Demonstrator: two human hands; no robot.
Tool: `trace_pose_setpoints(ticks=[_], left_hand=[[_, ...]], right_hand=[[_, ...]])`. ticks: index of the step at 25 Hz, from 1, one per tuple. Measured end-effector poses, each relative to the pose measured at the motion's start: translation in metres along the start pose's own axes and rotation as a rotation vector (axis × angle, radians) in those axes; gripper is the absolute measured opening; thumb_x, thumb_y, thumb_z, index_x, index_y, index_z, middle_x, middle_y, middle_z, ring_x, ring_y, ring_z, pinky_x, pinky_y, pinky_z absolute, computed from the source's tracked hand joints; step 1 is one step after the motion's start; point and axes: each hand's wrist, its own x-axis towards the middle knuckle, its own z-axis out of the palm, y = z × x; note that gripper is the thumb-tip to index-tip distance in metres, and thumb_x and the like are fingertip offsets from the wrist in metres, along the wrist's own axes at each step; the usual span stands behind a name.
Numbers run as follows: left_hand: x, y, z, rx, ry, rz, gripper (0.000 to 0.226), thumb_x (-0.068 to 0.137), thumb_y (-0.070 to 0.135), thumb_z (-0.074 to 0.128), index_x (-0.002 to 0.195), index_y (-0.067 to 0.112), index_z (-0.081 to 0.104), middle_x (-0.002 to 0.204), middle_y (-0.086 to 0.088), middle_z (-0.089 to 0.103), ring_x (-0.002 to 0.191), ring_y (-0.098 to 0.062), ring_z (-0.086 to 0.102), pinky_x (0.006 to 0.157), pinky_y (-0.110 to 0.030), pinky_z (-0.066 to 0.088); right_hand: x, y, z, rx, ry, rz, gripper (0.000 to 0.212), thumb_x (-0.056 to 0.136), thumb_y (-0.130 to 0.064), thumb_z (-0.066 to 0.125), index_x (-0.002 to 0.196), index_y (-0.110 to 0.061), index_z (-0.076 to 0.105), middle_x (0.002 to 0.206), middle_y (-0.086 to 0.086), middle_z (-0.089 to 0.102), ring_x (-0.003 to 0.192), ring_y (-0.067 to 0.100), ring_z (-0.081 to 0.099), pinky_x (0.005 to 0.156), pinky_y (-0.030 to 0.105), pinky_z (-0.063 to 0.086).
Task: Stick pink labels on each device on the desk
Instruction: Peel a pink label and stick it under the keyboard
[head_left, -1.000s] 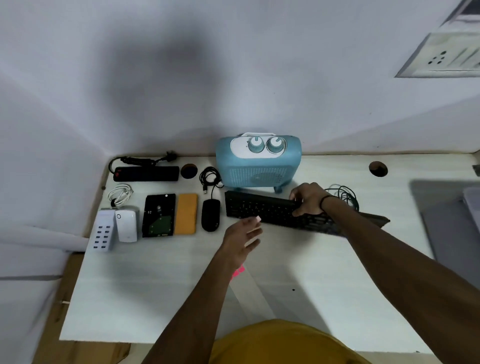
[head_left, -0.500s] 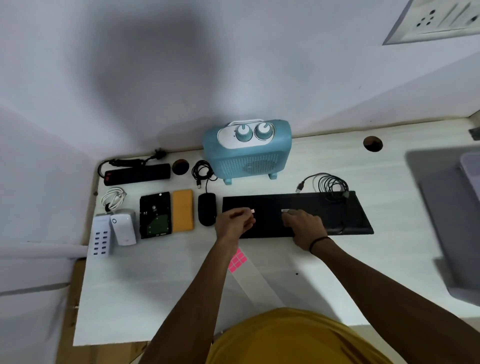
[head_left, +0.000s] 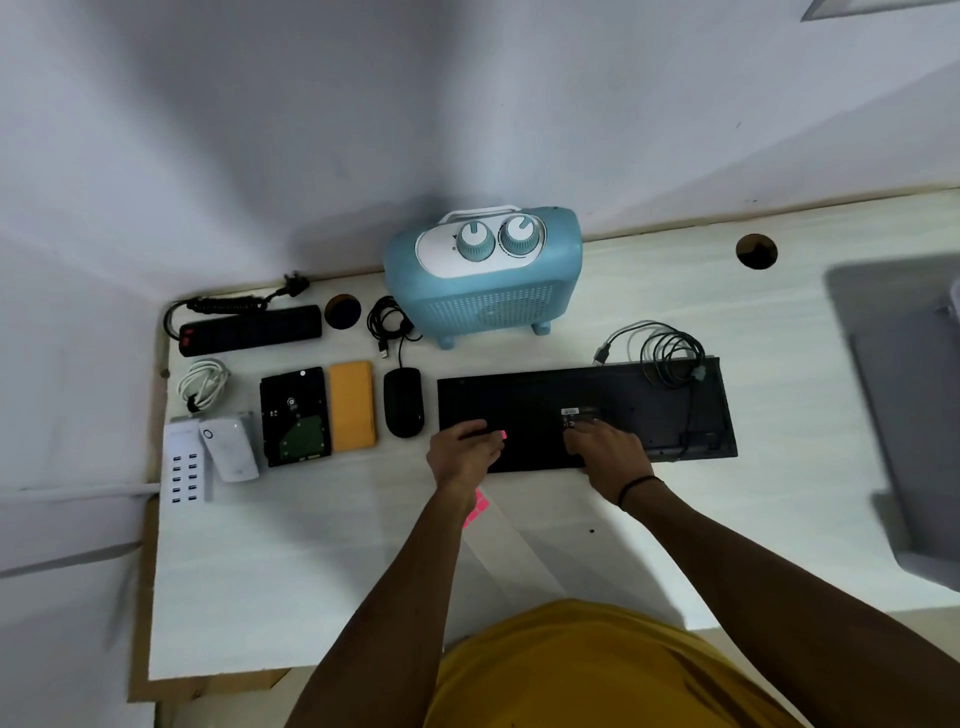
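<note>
A black keyboard (head_left: 639, 400) lies face down on the white desk (head_left: 311, 571), its cable coiled at the right end. My left hand (head_left: 464, 451) rests on the keyboard's left part and pinches a small pink label (head_left: 502, 434) at its fingertips. My right hand (head_left: 605, 449) presses flat on the keyboard's middle, beside a small printed sticker. A strip of backing paper with pink labels (head_left: 477, 506) lies on the desk under my left forearm. To the left sit a black mouse (head_left: 403, 409), an orange power bank (head_left: 352, 405) and a hard drive (head_left: 294, 415).
A blue fan heater (head_left: 483, 280) stands behind the keyboard. At the far left are a black power strip (head_left: 249, 330), a white cable coil (head_left: 203, 384), a white plug adapter (head_left: 231, 447) and a white USB hub (head_left: 184, 462). A grey object (head_left: 904, 405) lies at the right edge.
The keyboard, held tilted a second ago, now lies flat with its underside up. My left hand has moved onto its left part with the pink label. My right hand presses the middle.
</note>
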Motion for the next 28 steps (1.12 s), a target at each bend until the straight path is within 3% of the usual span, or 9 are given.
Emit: trace_pose_setpoints(ticks=[4, 7, 10, 12, 15, 19, 21, 24, 28], left_hand=[[0.002, -0.006, 0.01, 0.012, -0.007, -0.044, 0.013, 0.081, -0.005, 0.08, 0.092, 0.003, 0.077, 0.091, -0.014, 0.078, 0.085, -0.023, 0.076, 0.072, -0.026, 0.062], [0.0, -0.01, 0.024, 0.033, -0.021, -0.066, 0.011, 0.081, 0.001, 0.082, 0.086, 0.01, 0.078, 0.09, -0.01, 0.079, 0.084, -0.021, 0.075, 0.074, -0.027, 0.062], [0.001, -0.013, 0.033, 0.126, 0.031, -0.02, 0.011, 0.08, 0.005, 0.084, 0.088, 0.011, 0.08, 0.083, -0.006, 0.078, 0.074, -0.017, 0.073, 0.069, -0.026, 0.063], [0.004, -0.012, 0.035, 0.212, 0.056, 0.04, 0.011, 0.079, 0.008, 0.085, 0.089, 0.01, 0.081, 0.079, -0.005, 0.077, 0.072, -0.017, 0.073, 0.068, -0.027, 0.063], [0.009, -0.014, 0.04, 0.358, 0.092, 0.109, 0.014, 0.073, 0.015, 0.09, 0.083, 0.012, 0.081, 0.072, -0.003, 0.076, 0.068, -0.018, 0.075, 0.068, -0.035, 0.065], [0.019, -0.013, 0.035, 0.488, 0.172, 0.115, 0.033, 0.062, 0.032, 0.097, 0.074, 0.014, 0.072, 0.061, -0.002, 0.071, 0.05, -0.016, 0.071, 0.053, -0.037, 0.063], [0.02, -0.01, 0.031, 0.544, 0.163, 0.109, 0.042, 0.061, 0.038, 0.097, 0.072, 0.011, 0.067, 0.061, -0.003, 0.069, 0.045, -0.015, 0.069, 0.049, -0.034, 0.062], [0.024, -0.011, 0.031, 0.588, 0.15, 0.091, 0.041, 0.062, 0.04, 0.096, 0.067, 0.015, 0.064, 0.064, -0.003, 0.071, 0.051, -0.017, 0.071, 0.054, -0.037, 0.063], [0.024, -0.008, 0.033, 0.586, 0.149, 0.08, 0.031, 0.069, 0.031, 0.092, 0.065, 0.02, 0.063, 0.07, -0.004, 0.072, 0.065, -0.021, 0.074, 0.064, -0.035, 0.064]], right_hand=[[0.005, 0.001, -0.001, 0.065, -0.069, 0.042, 0.026, 0.083, -0.007, 0.066, 0.103, -0.023, 0.061, 0.111, -0.004, 0.063, 0.108, 0.025, 0.06, 0.074, 0.036, 0.051], [0.017, -0.003, -0.006, 0.379, -0.129, 0.233, 0.026, 0.073, -0.031, 0.082, 0.097, -0.028, 0.072, 0.101, -0.003, 0.072, 0.095, 0.023, 0.068, 0.082, 0.035, 0.056], [0.025, -0.011, -0.006, 0.612, -0.056, 0.382, 0.019, 0.071, -0.034, 0.085, 0.085, -0.024, 0.077, 0.084, -0.003, 0.075, 0.081, 0.015, 0.069, 0.075, 0.025, 0.054], [0.027, -0.016, -0.005, 0.637, -0.027, 0.424, 0.015, 0.073, -0.031, 0.084, 0.082, -0.021, 0.079, 0.082, -0.001, 0.076, 0.079, 0.016, 0.068, 0.073, 0.024, 0.053], [0.032, -0.022, -0.003, 0.632, -0.037, 0.474, 0.014, 0.074, -0.033, 0.084, 0.08, -0.022, 0.078, 0.085, 0.002, 0.075, 0.079, 0.02, 0.069, 0.076, 0.033, 0.059], [0.034, -0.028, -0.001, 0.625, -0.007, 0.504, 0.029, 0.076, -0.047, 0.079, 0.078, -0.019, 0.077, 0.073, 0.0, 0.072, 0.071, 0.017, 0.068, 0.065, 0.031, 0.058], [0.037, -0.034, -0.006, 0.603, 0.025, 0.53, 0.041, 0.074, -0.057, 0.076, 0.073, -0.017, 0.074, 0.061, -0.004, 0.061, 0.065, 0.014, 0.059, 0.056, 0.028, 0.051], [0.043, -0.04, -0.008, 0.566, 0.02, 0.631, 0.048, 0.067, -0.065, 0.077, 0.07, -0.017, 0.069, 0.058, -0.008, 0.045, 0.064, 0.014, 0.05, 0.055, 0.027, 0.046], [0.049, -0.034, -0.001, 0.583, -0.004, 0.607, 0.048, 0.063, -0.062, 0.082, 0.064, -0.016, 0.066, 0.059, -0.003, 0.059, 0.06, 0.015, 0.059, 0.052, 0.028, 0.051]])
